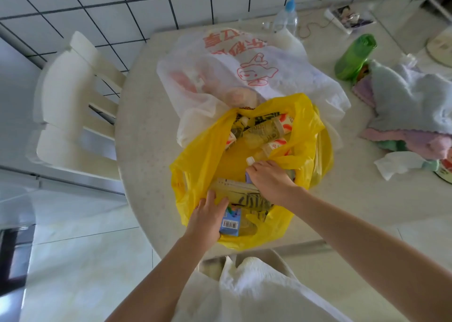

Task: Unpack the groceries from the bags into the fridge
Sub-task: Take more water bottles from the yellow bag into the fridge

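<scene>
**Both hands in the yellow bag at the table's near edge**

Nearest the camera, a white bag [247,285] hangs below the table [146,135]. At the near edge, the open yellow bag [195,155] holds the groceries. L hand [208,217] grips a blue carton [230,222] w/ a barcode at the bag's near side, fingers curled over its top. R hand [269,178] reaches deeper, fingers curled round something small w/ a pale purple end; can't tell what it is. A bottle w/ a white cap [250,160] lies just beside the R fingertips. Further in, clear bottles [263,130] w/ red-and-white labels lie on their sides. Behind, touching the yellow bag, a white bag w/ red print [244,59] holds more food, blurred through the plastic. Toward the right edge: a pile of cloths [411,106] and a green bottle [354,57] on its side. At the far edge, a pump bottle [287,15] by the tiled wall. A white chair [73,96] stands left of the table.
</scene>
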`<action>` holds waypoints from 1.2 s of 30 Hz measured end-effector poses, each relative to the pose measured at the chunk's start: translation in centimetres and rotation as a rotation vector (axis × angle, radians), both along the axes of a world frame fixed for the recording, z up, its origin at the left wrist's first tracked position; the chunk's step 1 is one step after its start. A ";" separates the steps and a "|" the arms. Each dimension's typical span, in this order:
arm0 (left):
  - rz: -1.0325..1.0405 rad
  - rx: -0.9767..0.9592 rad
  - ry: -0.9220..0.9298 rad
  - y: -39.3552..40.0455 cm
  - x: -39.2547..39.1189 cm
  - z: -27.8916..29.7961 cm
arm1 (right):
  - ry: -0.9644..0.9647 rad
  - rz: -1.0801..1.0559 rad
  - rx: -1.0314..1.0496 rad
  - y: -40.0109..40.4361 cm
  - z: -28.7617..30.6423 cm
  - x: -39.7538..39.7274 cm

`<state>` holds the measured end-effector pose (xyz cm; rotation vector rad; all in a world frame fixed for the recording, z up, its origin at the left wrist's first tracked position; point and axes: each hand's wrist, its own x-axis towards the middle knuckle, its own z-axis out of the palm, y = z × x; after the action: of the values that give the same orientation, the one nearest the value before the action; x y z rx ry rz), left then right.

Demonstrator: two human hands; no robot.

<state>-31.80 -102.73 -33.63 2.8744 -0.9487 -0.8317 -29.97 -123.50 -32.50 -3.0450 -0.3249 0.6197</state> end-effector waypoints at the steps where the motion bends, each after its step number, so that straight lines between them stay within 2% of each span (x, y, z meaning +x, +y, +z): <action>1: 0.006 -0.020 0.032 0.0 0.0 0.0 | -0.023 -0.017 0.024 -0.2 0.3 -0.2; 4: 0.041 -0.057 0.144 0.0 0.2 0.4 | -0.123 -0.092 0.142 -1.1 1.4 -0.7; 9: 0.069 -0.104 0.197 -0.7 1.2 2.0 | -0.233 -0.231 0.389 -3.4 4.5 -1.6; 14: -0.002 -0.011 0.238 -2.3 2.0 3.2 | -0.404 -0.408 0.584 -6.3 6.7 -3.2; 17: 0.075 -0.057 0.295 -2.9 2.9 4.4 | -0.441 -0.488 0.665 -6.7 6.3 -4.5; 20: 0.182 -0.099 0.439 -2.7 4.3 5.7 | -0.462 -0.523 0.681 -6.5 5.6 -5.2; 23: 0.361 -0.247 0.612 -1.7 5.6 6.6 | -0.471 -0.554 0.714 -6.5 5.3 -5.2; 28: 0.678 -0.534 0.733 -0.1 7.1 7.2 | -0.494 -0.600 0.748 -6.9 4.9 -4.7; 34: 0.771 -0.680 1.000 1.7 6.5 6.8 | -0.466 -0.632 0.757 -7.2 4.5 -3.6; 36: 0.774 -0.750 1.092 2.2 5.8 6.2 | -0.397 -0.722 0.808 -7.1 3.9 -3.6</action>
<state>-26.01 -100.51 -27.47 1.4980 0.0321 -1.2764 -33.56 -130.59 -28.62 -2.2132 0.4200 -0.1481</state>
